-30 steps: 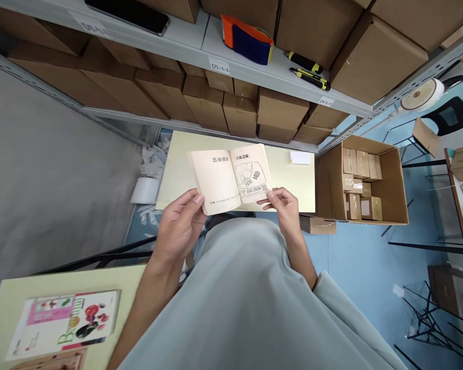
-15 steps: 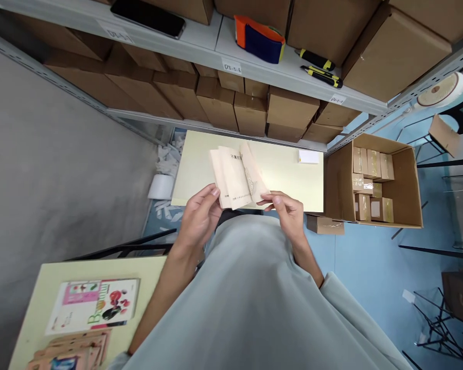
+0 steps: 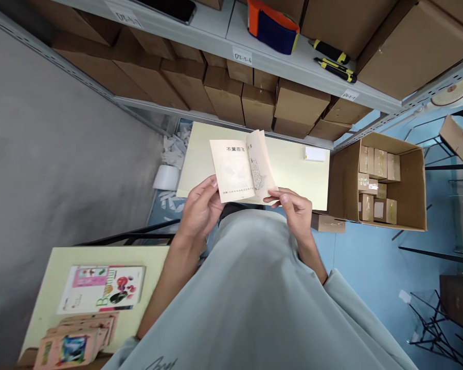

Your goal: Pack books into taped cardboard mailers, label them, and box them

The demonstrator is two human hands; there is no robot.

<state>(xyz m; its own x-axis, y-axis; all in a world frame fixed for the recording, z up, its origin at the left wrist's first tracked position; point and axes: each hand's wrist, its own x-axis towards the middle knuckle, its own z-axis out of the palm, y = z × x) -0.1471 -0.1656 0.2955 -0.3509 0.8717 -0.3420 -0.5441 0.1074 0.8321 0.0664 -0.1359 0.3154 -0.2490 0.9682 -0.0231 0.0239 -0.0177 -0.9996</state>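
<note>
A small booklet point(image 3: 234, 169) with cream pages lies spread open between my hands, over the near edge of the pale yellow table point(image 3: 289, 180). Large printed characters run along the top of its left page, and a line drawing shows on the right page. My left hand point(image 3: 202, 205) pinches the lower left edge, thumb on top. At the lower right corner, my right hand point(image 3: 293, 208) grips the pages between thumb and fingers. A small white box point(image 3: 315, 153) rests on the table to the right of the booklet.
Cardboard boxes point(image 3: 224, 95) fill the shelf ahead. On the ledge above are a phone point(image 3: 173, 9), an orange and blue item point(image 3: 273, 28) and box cutters point(image 3: 335, 69). An open carton point(image 3: 412, 185) stands right. Lower left, a table point(image 3: 42, 293) bears magazines point(image 3: 100, 288) and stacked booklets point(image 3: 75, 347).
The booklet's loose pages have turned and now lie flatter, so the left page and the drawing show in full. Both hands keep their hold. The whole view has shifted slightly.
</note>
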